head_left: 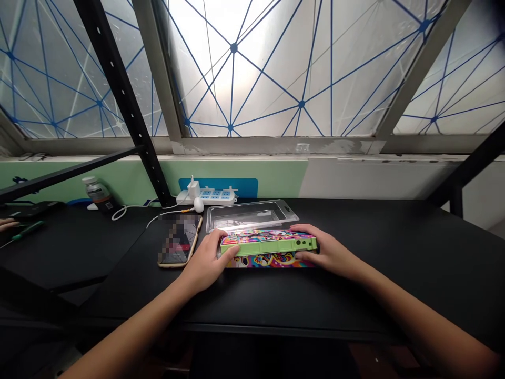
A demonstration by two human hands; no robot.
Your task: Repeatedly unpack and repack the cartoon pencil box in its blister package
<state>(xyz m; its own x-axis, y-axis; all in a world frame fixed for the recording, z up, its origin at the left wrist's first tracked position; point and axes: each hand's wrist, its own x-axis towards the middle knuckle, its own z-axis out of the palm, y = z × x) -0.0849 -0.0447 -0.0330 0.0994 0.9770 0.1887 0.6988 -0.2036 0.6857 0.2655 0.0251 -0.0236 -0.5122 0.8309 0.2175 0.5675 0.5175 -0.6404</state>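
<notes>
"Both hands are pinching it by the ends, aren't they?"

"Yes. Left hand (208, 265) and right hand (330, 253) each close thumb and fingers on a green-edged case (266, 247), which sits between them, long side to the front."

"Why two?"

"Probably to keep something that long level and steady; thumbs press the front, fingers the top. Bright patterning shows above and below the green, but I can't tell whether the lower part is a separate piece."

"And containers?"

"A clear plastic tray (291, 215) lies just beyond the grip, perhaps to leave the hands room. I see only dark desk (379, 237) through it. Farther off, past the phone (181, 242) beside the left hand, a capped bottle (98, 192) hides its contents."
</notes>
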